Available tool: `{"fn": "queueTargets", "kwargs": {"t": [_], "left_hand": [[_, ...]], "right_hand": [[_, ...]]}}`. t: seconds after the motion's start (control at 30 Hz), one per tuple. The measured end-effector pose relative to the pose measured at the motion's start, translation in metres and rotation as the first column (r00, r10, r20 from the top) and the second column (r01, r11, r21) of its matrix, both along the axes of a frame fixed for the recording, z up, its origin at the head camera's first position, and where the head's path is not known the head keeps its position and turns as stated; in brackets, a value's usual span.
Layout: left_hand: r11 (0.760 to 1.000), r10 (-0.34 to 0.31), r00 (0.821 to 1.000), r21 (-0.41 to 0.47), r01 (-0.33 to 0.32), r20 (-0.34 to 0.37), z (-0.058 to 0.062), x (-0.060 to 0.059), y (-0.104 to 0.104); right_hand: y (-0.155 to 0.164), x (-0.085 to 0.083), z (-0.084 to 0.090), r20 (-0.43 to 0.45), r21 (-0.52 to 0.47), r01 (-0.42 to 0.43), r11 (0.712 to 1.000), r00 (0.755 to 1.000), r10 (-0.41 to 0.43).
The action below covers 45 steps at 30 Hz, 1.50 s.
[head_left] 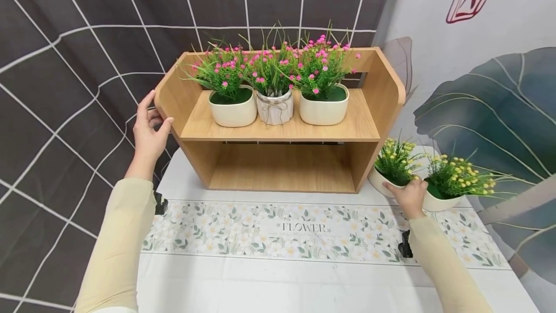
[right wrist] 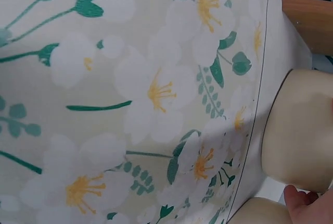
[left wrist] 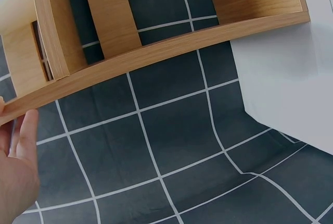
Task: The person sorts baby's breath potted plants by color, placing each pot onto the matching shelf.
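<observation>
1. Wooden and pale, the two-tier shelf (head_left: 278, 129) stands on the table (head_left: 304, 284), backed against a dark cloth with white grid lines (head_left: 65, 62).
2. My left hand (head_left: 147, 134) grips the shelf's left side panel: the thumb hooks over its front edge and the fingers reach round behind it. The left wrist view shows that panel's edge (left wrist: 156, 52) running just above my fingers (left wrist: 26, 135), with the dark grid cloth (left wrist: 171, 151) below.
3. On the upper board three pots stand in a row, touching or nearly so: a cream pot with pink flowers (head_left: 232, 105) on the left, a white ribbed pot tied with twine (head_left: 274, 105) in the middle, and another cream pot with pink flowers (head_left: 323, 103) on the right.
4. My right hand (head_left: 410, 197) rests on the table just right of the shelf, fingers curled round the rim of the nearer yellow-flowered pot (head_left: 393, 170), which sits beside the shelf's lower right corner.
5. A second yellow-flowered pot (head_left: 451, 187) stands right of the first, close against my hand.
6. From the right wrist, the cream pot wall (right wrist: 302, 130) sits on the floral runner (right wrist: 145, 94), my fingertips (right wrist: 302, 200) at its lower edge and the shelf's corner (right wrist: 312, 5) above.
7. The runner (head_left: 278, 231), printed with white blossoms and the word FLOWER, lies across the table in front of the shelf.
</observation>
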<state>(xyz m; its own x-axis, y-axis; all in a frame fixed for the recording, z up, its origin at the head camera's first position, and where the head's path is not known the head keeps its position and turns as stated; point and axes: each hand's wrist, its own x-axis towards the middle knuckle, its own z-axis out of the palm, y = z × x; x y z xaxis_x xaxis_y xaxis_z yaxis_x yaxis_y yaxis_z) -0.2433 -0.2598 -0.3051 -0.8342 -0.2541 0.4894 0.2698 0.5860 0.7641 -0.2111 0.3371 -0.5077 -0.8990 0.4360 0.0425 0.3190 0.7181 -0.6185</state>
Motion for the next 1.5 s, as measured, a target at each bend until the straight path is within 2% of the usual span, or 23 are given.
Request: {"fn": "queueTargets", "kwargs": {"t": [0.2, 0.4, 0.57, 0.87, 1.17, 1.27, 1.5], "left_hand": [[1.000, 0.000, 1.000, 0.006, 0.000, -0.002, -0.001, 0.001, -0.001], [1.000, 0.001, 1.000, 0.015, -0.001, -0.003, -0.002, 0.001, -0.001], [1.000, 0.002, 1.000, 0.017, -0.002, 0.001, -0.002, 0.001, -0.001], [1.000, 0.006, 1.000, 0.014, -0.006, 0.003, 0.000, 0.001, -0.001], [1.000, 0.004, 1.000, 0.005, -0.004, -0.003, 0.000, 0.002, -0.001], [1.000, 0.003, 1.000, 0.007, -0.003, -0.005, 0.001, 0.002, 0.000], [1.000, 0.002, 1.000, 0.008, -0.002, 0.000, 0.001, 0.002, 0.000]], "right_hand": [[-0.002, 0.005, -0.001, -0.007, -0.059, -0.002, 0.998, 1.000, 0.002], [-0.004, 0.011, -0.001, -0.054, -0.115, -0.006, 0.993, 0.999, -0.001], [-0.002, 0.018, 0.000, -0.026, -0.159, -0.010, 0.987, 1.000, 0.006], [0.010, 0.031, -0.003, -0.045, -0.134, -0.055, 0.989, 0.998, 0.049], [0.015, 0.048, -0.007, -0.099, -0.044, -0.104, 0.994, 0.990, 0.100], [0.016, 0.056, -0.007, -0.093, -0.056, -0.120, 0.991, 0.989, 0.114], [0.015, 0.075, -0.005, -0.009, -0.085, -0.099, 0.992, 0.995, 0.098]]}}
